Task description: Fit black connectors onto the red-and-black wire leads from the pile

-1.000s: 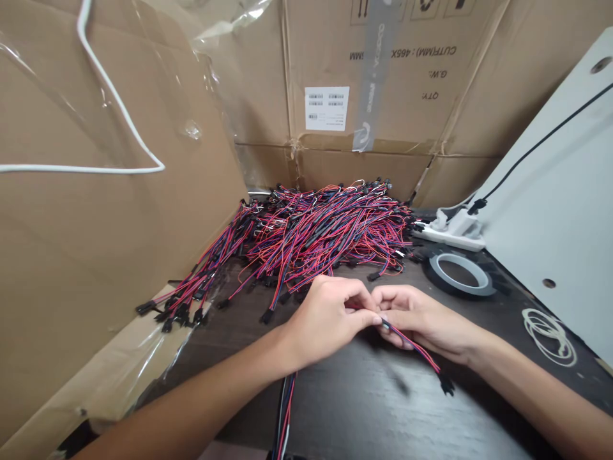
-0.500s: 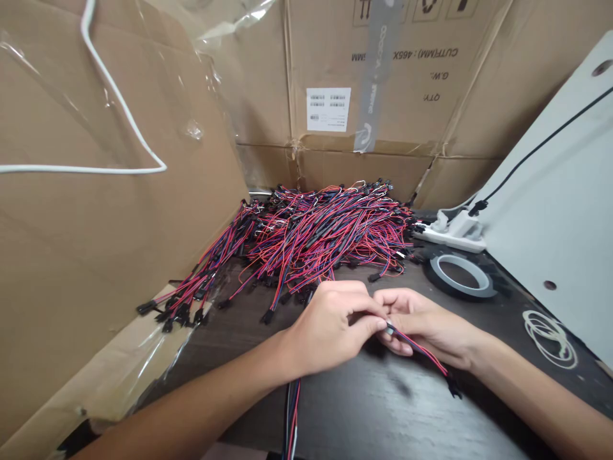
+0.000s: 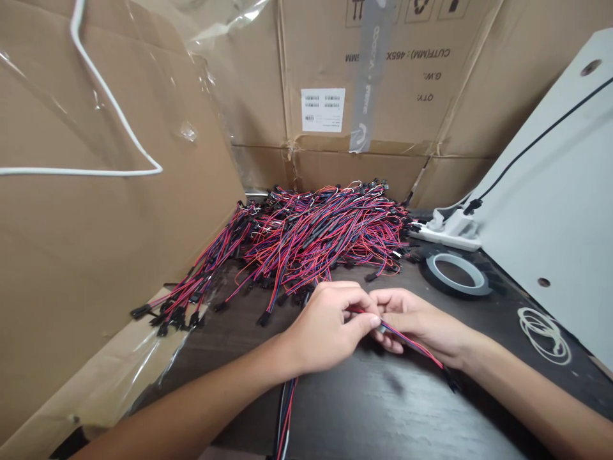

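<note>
Between my two hands is a wire harness [image 3: 416, 345] of red, blue and black wires, ending in a black connector [image 3: 451, 380] that hangs at lower right. My left hand [image 3: 335, 326] pinches the wires between thumb and fingers. My right hand [image 3: 412, 319] is closed round the same wires just beside it, with a small greyish piece at the fingertips that I cannot make out. More wires [image 3: 286, 415] run down from beneath my left wrist to the table's front edge. Behind my hands lies a big pile of similar wire harnesses [image 3: 330, 233].
A smaller bundle of harnesses [image 3: 205, 265] leans along the left cardboard [image 3: 119, 236]. On the right are a roll of tape [image 3: 457, 275], a white power strip [image 3: 447, 237] and a coiled pale cord [image 3: 544, 335]. A large carton [image 3: 320, 57] stands behind; a white panel [image 3: 550, 191] closes the right side.
The view has shifted slightly. My hands stay together on the wires, and a red stretch of wire now shows between my left thumb and index finger.
</note>
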A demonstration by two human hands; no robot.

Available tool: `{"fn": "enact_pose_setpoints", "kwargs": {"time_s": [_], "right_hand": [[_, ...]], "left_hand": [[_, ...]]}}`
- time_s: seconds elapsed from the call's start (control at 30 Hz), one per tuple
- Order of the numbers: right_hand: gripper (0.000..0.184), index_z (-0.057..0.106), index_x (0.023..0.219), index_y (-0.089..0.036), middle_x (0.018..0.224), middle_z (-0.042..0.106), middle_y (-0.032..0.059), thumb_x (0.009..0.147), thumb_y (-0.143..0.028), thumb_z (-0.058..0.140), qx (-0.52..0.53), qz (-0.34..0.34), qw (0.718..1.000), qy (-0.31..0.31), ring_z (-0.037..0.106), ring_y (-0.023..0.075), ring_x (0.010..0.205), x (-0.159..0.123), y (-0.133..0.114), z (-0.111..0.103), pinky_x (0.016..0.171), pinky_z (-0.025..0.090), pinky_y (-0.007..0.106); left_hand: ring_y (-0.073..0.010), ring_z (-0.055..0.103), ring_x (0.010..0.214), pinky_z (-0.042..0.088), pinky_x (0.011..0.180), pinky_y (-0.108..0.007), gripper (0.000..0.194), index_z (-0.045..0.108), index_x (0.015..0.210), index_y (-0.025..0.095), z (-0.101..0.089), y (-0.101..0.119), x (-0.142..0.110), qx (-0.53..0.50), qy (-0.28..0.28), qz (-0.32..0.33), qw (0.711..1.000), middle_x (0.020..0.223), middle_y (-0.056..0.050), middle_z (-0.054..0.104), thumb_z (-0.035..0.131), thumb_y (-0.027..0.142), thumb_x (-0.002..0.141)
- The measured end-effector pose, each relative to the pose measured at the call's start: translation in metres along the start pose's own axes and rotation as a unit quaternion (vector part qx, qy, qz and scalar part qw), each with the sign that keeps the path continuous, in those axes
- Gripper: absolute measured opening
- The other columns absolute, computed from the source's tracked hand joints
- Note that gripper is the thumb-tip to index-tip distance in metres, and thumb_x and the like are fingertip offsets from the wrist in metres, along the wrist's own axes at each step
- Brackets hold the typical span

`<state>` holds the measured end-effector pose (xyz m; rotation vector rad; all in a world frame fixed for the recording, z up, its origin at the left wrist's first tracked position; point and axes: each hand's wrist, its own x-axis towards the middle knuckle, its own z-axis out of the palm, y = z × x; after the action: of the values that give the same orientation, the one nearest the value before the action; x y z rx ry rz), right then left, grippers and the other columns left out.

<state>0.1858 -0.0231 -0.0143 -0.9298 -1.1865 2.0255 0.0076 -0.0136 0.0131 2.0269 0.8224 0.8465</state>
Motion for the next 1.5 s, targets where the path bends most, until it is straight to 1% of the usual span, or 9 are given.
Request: {"fn": "enact_pose_setpoints", "kwargs": {"time_s": [0.17, 0.33, 0.5, 0.7, 0.83, 0.93, 1.0, 1.33, 1.5], "right_hand": [[0.032, 0.055, 0.075, -0.014, 0.063, 0.055, -0.0027, 0.066, -0.032, 0.079, -0.182, -0.026, 0.983, 0.017, 0.045, 0.0053, 0.048, 0.000, -0.005, -0.002, 0.040, 0.036, 0.015], [0.032, 0.060, 0.083, -0.013, 0.065, 0.058, 0.0007, 0.080, -0.044, 0.065, -0.177, -0.107, 0.970, 0.128, 0.051, 0.0072, 0.052, -0.004, -0.017, -0.007, 0.046, 0.040, 0.018], [0.031, 0.060, 0.080, -0.012, 0.065, 0.059, 0.0015, 0.076, -0.042, 0.069, -0.217, -0.067, 0.971, 0.077, 0.052, 0.0082, 0.052, -0.006, -0.019, -0.003, 0.045, 0.041, 0.018], [0.021, 0.058, 0.080, -0.014, 0.063, 0.059, 0.0010, 0.077, -0.033, 0.065, -0.275, -0.071, 0.955, 0.084, 0.051, 0.0092, 0.052, -0.007, -0.019, 0.003, 0.046, 0.042, 0.020], [0.007, 0.060, 0.078, -0.015, 0.063, 0.060, 0.0006, 0.081, -0.022, 0.058, -0.402, -0.103, 0.905, 0.096, 0.051, 0.0103, 0.054, -0.006, -0.016, 0.001, 0.052, 0.041, 0.022], [0.009, 0.061, 0.074, -0.016, 0.064, 0.061, 0.0011, 0.081, -0.014, 0.055, -0.495, -0.157, 0.849, 0.102, 0.052, 0.0114, 0.059, -0.005, -0.013, -0.001, 0.056, 0.038, 0.023], [0.011, 0.060, 0.072, -0.016, 0.064, 0.060, 0.0007, 0.080, -0.012, 0.055, -0.521, -0.166, 0.831, 0.104, 0.050, 0.0114, 0.059, -0.005, -0.011, -0.001, 0.057, 0.036, 0.022], [0.011, 0.059, 0.073, -0.015, 0.061, 0.055, -0.0007, 0.078, -0.024, 0.057, -0.408, -0.091, 0.906, 0.065, 0.045, 0.0095, 0.055, -0.009, -0.021, 0.004, 0.053, 0.035, 0.022], [0.014, 0.059, 0.075, -0.015, 0.062, 0.058, 0.0012, 0.079, -0.028, 0.058, -0.385, -0.081, 0.917, 0.065, 0.049, 0.0110, 0.057, -0.009, -0.022, 0.002, 0.055, 0.037, 0.023]], "left_hand": [[-0.0099, 0.054, 0.064, 0.040, 0.061, -0.022, 0.010, 0.066, 0.069, 0.012, -0.004, 0.001, 0.002, 0.001, -0.001, -0.031, 1.000, 0.068, 0.000, 0.062, 0.060, 0.009, 0.076], [-0.0103, 0.055, 0.065, 0.041, 0.062, -0.021, 0.012, 0.065, 0.066, 0.012, -0.006, 0.002, 0.005, 0.022, 0.002, -0.050, 0.998, 0.067, 0.000, 0.063, 0.059, 0.008, 0.075], [-0.0117, 0.058, 0.066, 0.042, 0.062, -0.022, 0.011, 0.067, 0.069, 0.013, -0.004, -0.001, 0.004, 0.036, 0.005, -0.055, 0.998, 0.070, -0.001, 0.066, 0.058, 0.010, 0.074], [-0.0116, 0.057, 0.059, 0.040, 0.058, -0.023, 0.012, 0.066, 0.069, 0.012, -0.003, -0.006, 0.005, 0.072, 0.007, -0.081, 0.994, 0.065, -0.002, 0.066, 0.056, 0.012, 0.075], [-0.0121, 0.056, 0.061, 0.040, 0.059, -0.023, 0.014, 0.068, 0.070, 0.012, -0.002, -0.008, 0.005, 0.064, -0.017, -0.112, 0.991, 0.066, -0.002, 0.067, 0.055, 0.014, 0.076], [-0.0125, 0.055, 0.061, 0.037, 0.057, -0.023, 0.018, 0.069, 0.074, 0.011, 0.000, -0.011, 0.005, 0.070, -0.059, -0.141, 0.986, 0.066, -0.003, 0.067, 0.054, 0.018, 0.079], [-0.0122, 0.053, 0.060, 0.035, 0.056, -0.022, 0.020, 0.070, 0.075, 0.010, 0.000, -0.012, 0.004, 0.068, -0.079, -0.148, 0.983, 0.066, -0.003, 0.066, 0.052, 0.019, 0.079], [-0.0072, 0.039, 0.052, 0.031, 0.052, -0.019, 0.012, 0.066, 0.066, 0.011, -0.007, -0.007, 0.008, -0.077, -0.109, -0.201, 0.970, 0.054, 0.004, 0.052, 0.057, 0.014, 0.073], [-0.0072, 0.042, 0.054, 0.031, 0.054, -0.020, 0.009, 0.066, 0.065, 0.011, -0.008, -0.006, 0.009, -0.132, -0.104, -0.223, 0.960, 0.057, 0.004, 0.055, 0.059, 0.013, 0.070]]}}
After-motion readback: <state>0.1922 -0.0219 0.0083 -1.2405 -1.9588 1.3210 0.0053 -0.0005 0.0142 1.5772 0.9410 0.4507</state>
